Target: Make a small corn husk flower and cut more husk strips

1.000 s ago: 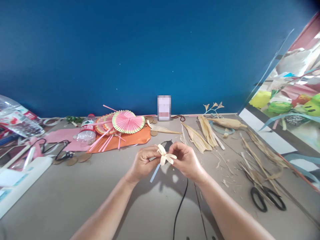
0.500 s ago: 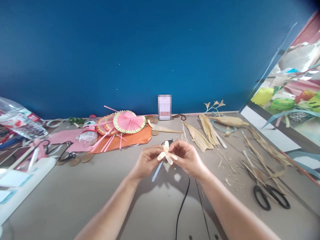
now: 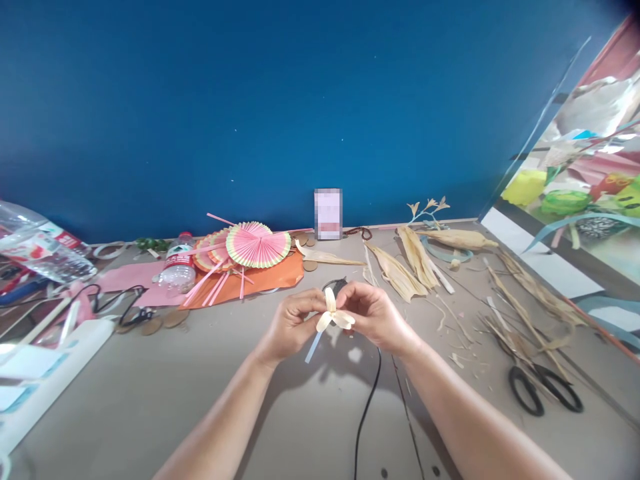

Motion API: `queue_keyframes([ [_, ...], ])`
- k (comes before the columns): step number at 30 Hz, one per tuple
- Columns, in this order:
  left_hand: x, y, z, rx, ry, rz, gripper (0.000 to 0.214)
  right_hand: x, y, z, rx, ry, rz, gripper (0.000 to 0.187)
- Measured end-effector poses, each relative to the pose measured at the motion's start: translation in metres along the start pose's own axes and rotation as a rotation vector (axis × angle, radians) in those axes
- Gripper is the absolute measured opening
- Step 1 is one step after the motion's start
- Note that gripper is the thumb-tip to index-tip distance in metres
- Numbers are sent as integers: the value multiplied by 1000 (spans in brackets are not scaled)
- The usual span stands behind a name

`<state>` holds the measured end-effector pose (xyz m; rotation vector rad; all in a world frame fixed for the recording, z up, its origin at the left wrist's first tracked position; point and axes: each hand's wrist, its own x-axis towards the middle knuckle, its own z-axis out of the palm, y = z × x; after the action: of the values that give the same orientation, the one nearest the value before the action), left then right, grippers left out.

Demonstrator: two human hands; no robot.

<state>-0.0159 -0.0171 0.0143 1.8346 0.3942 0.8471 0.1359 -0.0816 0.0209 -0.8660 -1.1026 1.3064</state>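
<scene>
Left of the middle, near the far edge of the table (image 3: 150,380), a pleated paper fan (image 3: 257,245) is lying on an orange sheet (image 3: 287,275). Further right, the left hand (image 3: 295,327) is pinching a cream husk flower (image 3: 331,313) at its left side, a pale blue strip (image 3: 314,347) slanting down below. The flower is sitting between both hands, raised over the table, petals spreading. The right hand (image 3: 373,317) is gripping its right petal between thumb and fingertips. Steady pinching near the petals' joint and only light right-hand pressing would likely be preventing tears. Toward the right edge, scissors (image 3: 543,390) are resting, safely apart.
</scene>
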Motion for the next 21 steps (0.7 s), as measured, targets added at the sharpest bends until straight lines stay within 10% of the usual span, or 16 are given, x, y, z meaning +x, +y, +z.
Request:
queue_keyframes([
  [21, 3, -2, 9, -4, 164, -130, 18, 2, 11, -1, -110, 121, -123, 18],
])
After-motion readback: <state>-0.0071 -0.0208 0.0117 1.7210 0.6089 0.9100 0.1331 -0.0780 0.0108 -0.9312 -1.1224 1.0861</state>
